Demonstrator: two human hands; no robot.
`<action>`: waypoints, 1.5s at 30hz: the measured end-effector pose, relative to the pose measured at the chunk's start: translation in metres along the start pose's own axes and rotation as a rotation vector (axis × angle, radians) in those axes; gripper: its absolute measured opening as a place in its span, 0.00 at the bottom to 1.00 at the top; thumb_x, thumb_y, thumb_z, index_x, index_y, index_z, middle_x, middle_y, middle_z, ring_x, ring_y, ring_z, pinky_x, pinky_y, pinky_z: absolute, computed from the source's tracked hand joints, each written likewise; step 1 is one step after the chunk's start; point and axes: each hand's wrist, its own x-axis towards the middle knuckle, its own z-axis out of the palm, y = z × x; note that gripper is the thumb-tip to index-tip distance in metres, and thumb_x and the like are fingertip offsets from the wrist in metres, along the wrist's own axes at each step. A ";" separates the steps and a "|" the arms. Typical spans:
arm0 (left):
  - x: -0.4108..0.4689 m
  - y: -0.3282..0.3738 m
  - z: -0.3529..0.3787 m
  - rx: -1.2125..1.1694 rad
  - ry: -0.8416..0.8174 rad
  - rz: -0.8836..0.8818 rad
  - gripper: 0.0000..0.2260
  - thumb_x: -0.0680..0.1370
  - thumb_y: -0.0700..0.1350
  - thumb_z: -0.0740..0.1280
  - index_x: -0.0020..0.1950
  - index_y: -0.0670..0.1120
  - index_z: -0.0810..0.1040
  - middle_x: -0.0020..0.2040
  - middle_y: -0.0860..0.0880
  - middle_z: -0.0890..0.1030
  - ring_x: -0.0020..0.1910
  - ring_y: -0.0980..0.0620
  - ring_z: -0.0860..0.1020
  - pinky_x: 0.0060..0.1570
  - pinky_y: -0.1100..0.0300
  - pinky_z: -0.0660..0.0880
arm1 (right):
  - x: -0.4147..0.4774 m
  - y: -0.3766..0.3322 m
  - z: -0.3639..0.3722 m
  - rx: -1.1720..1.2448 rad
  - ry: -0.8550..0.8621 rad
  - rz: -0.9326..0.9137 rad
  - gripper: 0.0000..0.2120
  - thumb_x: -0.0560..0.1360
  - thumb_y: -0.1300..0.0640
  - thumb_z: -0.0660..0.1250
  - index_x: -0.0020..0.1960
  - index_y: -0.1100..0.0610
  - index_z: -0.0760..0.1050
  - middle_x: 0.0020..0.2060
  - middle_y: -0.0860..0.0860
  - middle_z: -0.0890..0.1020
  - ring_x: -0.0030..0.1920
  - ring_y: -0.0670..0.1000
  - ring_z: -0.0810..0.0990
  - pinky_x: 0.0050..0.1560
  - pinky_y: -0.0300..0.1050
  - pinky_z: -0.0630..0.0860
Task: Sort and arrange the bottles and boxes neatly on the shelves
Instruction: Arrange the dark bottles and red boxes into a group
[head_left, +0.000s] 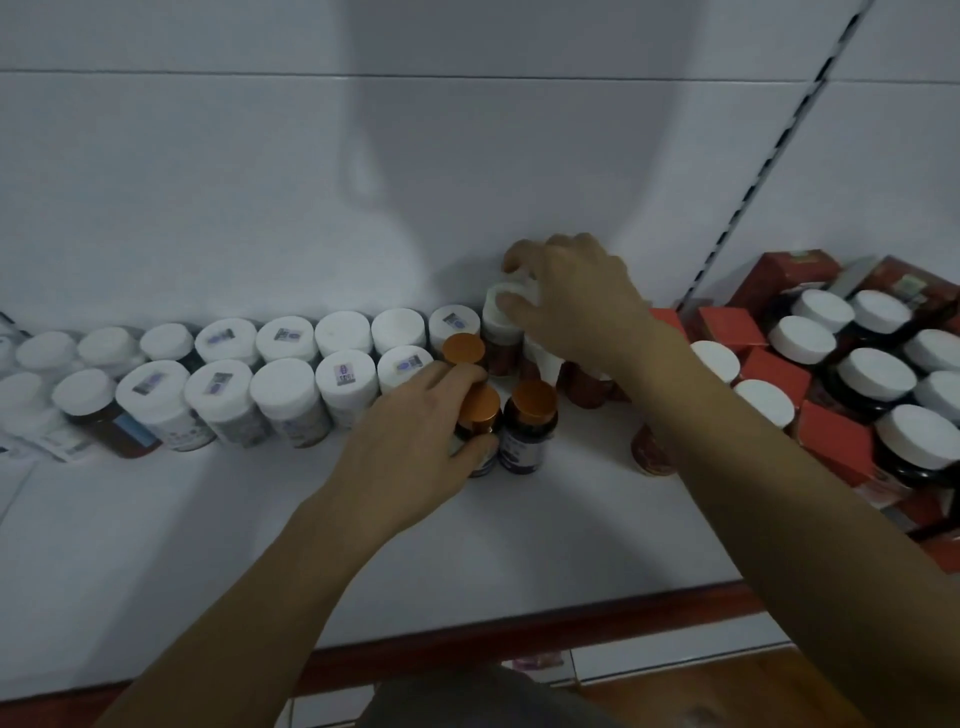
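On the white shelf, two rows of white-capped bottles run along the back wall from the left. My left hand grips a dark bottle with an orange cap. Beside it stand two more orange-capped bottles, one to its right and one behind. My right hand holds the white cap of a red-brown bottle at the right end of the back row. My right forearm hides part of the bottles under it.
Red boxes and dark jars with white lids crowd the right end of the shelf. A slotted metal upright runs up the back wall. The shelf's red front edge lies near me, with floor tiles below.
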 end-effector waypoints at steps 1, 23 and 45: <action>0.001 0.002 -0.001 0.019 -0.009 0.007 0.19 0.76 0.55 0.71 0.64 0.53 0.72 0.55 0.55 0.75 0.49 0.53 0.76 0.45 0.51 0.78 | 0.006 -0.001 0.007 -0.032 -0.098 0.021 0.19 0.77 0.45 0.66 0.66 0.49 0.73 0.55 0.53 0.79 0.59 0.58 0.73 0.56 0.55 0.69; 0.018 0.009 -0.002 0.075 -0.080 0.106 0.18 0.77 0.51 0.72 0.64 0.53 0.73 0.58 0.52 0.74 0.51 0.51 0.77 0.49 0.52 0.78 | -0.002 0.057 -0.022 0.067 -0.091 0.093 0.19 0.75 0.58 0.70 0.62 0.55 0.68 0.42 0.56 0.78 0.43 0.60 0.78 0.43 0.53 0.76; 0.028 0.023 0.021 0.026 -0.006 0.112 0.18 0.76 0.52 0.73 0.63 0.53 0.74 0.54 0.54 0.75 0.48 0.52 0.77 0.46 0.52 0.78 | 0.001 0.104 -0.031 -0.042 -0.316 0.026 0.17 0.81 0.54 0.66 0.70 0.51 0.76 0.69 0.52 0.76 0.67 0.57 0.74 0.67 0.47 0.68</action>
